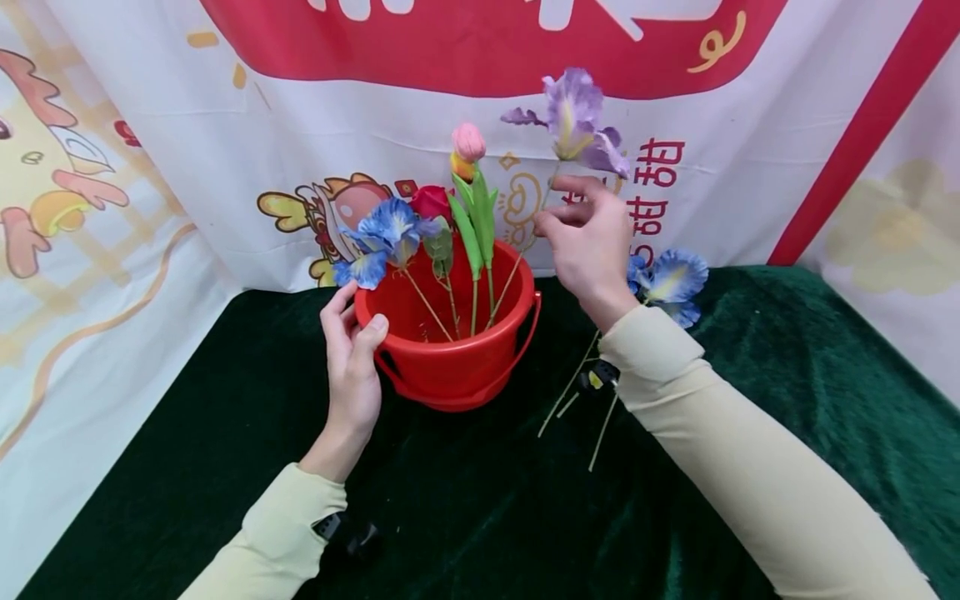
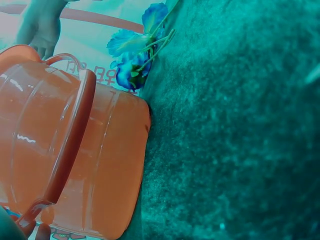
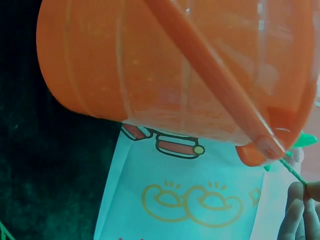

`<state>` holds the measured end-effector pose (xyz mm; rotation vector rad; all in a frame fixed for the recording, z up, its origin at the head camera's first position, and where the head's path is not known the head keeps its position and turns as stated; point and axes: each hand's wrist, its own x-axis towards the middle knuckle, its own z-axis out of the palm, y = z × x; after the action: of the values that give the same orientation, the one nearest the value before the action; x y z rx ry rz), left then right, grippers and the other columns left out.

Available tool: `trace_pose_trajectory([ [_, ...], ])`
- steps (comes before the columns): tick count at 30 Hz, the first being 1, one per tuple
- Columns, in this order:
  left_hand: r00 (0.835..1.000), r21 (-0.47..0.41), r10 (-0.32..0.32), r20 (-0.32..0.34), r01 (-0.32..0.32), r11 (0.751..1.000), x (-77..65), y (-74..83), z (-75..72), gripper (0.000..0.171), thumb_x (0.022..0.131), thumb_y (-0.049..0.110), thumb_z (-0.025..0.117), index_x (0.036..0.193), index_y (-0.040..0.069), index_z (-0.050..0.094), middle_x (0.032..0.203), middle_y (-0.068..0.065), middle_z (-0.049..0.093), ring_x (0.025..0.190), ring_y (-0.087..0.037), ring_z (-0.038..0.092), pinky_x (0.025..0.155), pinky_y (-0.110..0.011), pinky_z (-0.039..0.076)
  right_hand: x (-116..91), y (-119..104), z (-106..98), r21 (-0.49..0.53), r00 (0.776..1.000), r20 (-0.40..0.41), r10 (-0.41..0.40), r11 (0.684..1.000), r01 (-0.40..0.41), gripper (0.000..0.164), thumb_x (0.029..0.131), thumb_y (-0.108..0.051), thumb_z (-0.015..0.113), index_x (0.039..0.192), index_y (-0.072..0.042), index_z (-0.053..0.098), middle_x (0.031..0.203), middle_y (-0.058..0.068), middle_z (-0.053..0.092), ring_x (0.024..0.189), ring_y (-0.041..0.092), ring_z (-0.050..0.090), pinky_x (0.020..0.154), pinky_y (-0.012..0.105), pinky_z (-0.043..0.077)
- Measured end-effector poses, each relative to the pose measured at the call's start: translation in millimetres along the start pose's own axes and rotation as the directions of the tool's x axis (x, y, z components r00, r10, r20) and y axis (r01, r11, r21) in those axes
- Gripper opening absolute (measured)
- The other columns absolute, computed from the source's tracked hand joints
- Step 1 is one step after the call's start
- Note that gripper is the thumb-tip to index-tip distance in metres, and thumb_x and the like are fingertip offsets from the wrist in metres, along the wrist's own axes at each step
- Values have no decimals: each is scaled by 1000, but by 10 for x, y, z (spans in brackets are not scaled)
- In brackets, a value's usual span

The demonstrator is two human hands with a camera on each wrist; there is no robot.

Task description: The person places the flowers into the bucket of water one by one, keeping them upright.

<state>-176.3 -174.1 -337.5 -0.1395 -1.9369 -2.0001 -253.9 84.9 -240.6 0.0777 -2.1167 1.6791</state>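
A red bucket [image 1: 450, 367] stands on the dark green cloth with its handle hanging down the front. My left hand [image 1: 351, 375] holds its left side, thumb at the rim and fingers along the outer wall. Inside lean a blue iris [image 1: 393, 229], a red rose [image 1: 432, 202] and a pink tulip [image 1: 468, 143] with green leaves. To the right above the rim, my right hand [image 1: 592, 242] pinches the stem of a purple artificial iris [image 1: 573, 112] just below its bloom. That stem [image 3: 294, 172] slants down into the bucket.
More blue irises [image 1: 675, 279] lie on the green cloth [image 1: 825, 367] right of the bucket, partly behind my right forearm, stems toward me. A white printed curtain [image 1: 420, 117] with red shapes hangs close behind the bucket.
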Motion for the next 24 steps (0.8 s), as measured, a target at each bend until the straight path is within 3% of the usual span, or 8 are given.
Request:
trace_pose_trajectory([
  [3, 1000, 1, 0, -1, 0, 1000, -1, 3, -3, 59, 106, 25, 48, 160, 25, 25, 157, 1, 39, 147, -24, 43, 119, -46, 45, -1, 13, 83, -75, 998, 14, -57, 996, 57, 36, 92, -9, 74, 127, -15, 73, 101, 11, 83, 88, 12, 78, 76, 22, 58],
  [7, 1000, -2, 1, 6, -1, 1000, 0, 3, -1, 59, 106, 25, 48, 160, 26, 25, 156, 1, 39, 148, -25, 42, 120, -47, 44, -20, 59, 173, -135, 997, 49, -63, 988, 69, 34, 92, -10, 71, 126, -16, 74, 98, 9, 83, 90, 17, 78, 77, 24, 56],
  [12, 1000, -9, 5, 14, -5, 1000, 2, -2, 3, 59, 106, 25, 48, 160, 26, 24, 156, 3, 39, 149, -25, 41, 118, -42, 47, -43, 116, 242, -172, 994, 101, -30, 984, 47, 32, 92, -9, 69, 123, -15, 75, 99, 9, 82, 91, 19, 77, 79, 30, 56],
  [18, 1000, -13, 8, 15, -8, 1000, 2, -3, 3, 59, 106, 25, 48, 160, 25, 24, 157, 2, 39, 149, -26, 41, 117, -40, 48, -58, 134, 293, -201, 987, 161, 7, 979, 26, 29, 94, -7, 72, 122, -10, 76, 104, 11, 81, 99, 22, 75, 92, 38, 59],
  [24, 1000, -8, 9, 11, -9, 1000, 3, -3, -1, 59, 106, 25, 48, 160, 24, 24, 156, 1, 39, 149, -28, 41, 117, -39, 47, -62, 120, 337, -257, 983, 181, 29, 966, 19, 23, 93, -8, 75, 116, -9, 80, 105, 9, 79, 100, 22, 73, 96, 38, 57],
])
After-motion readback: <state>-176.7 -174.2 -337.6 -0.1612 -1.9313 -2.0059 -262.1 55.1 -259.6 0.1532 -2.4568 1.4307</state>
